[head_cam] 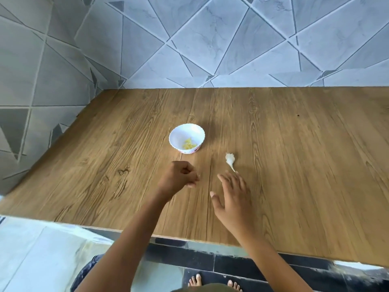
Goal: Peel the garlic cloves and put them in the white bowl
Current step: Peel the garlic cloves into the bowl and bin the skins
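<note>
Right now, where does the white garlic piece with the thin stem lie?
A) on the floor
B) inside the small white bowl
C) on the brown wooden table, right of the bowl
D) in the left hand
C: the white garlic piece with the thin stem lies on the brown wooden table, right of the small white bowl and apart from it.

Wood-grain desk (294, 144) here, brown and matt, with knots and long streaks showing on a smooth finish. The white bowl (174, 133) looks smooth and slightly glossy; plastic or ceramic, can't tell. The garlic (229, 158) wears dry, papery white skin. Behind, wall tiles (210, 39) with grey marble veining, a soft sheen and pale grout lines. Below, floor tiles (31, 249), pale and shiny.
</note>
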